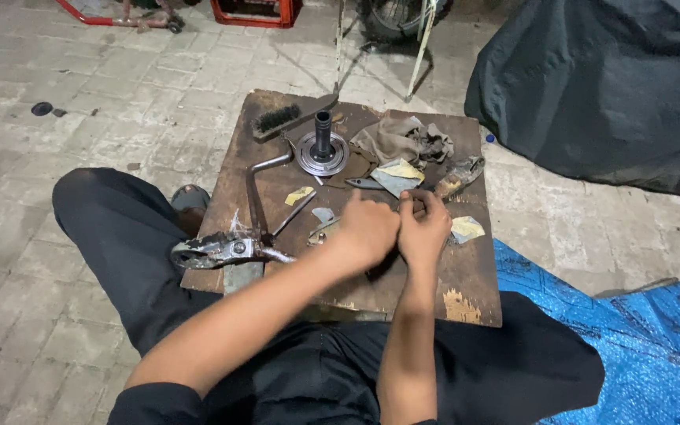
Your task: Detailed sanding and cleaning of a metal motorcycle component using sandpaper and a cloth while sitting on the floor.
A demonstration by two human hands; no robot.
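Both hands, left hand (366,228) and right hand (425,228), pinch together on a small dark metal part (408,206), mid worn brown wooden desk (474,291); grip firmly, the round steel hub (323,152) stays at eleven o'clock.

A brush (277,120) lies behind the hub (323,151) on the board (466,275).

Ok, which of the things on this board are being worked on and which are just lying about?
In hand:
left hand
right hand
small dark part, pinched between both hands; too small to tell what it is

Lying about:
wire brush
round hub with shaft
rags
bent lever
metal bracket
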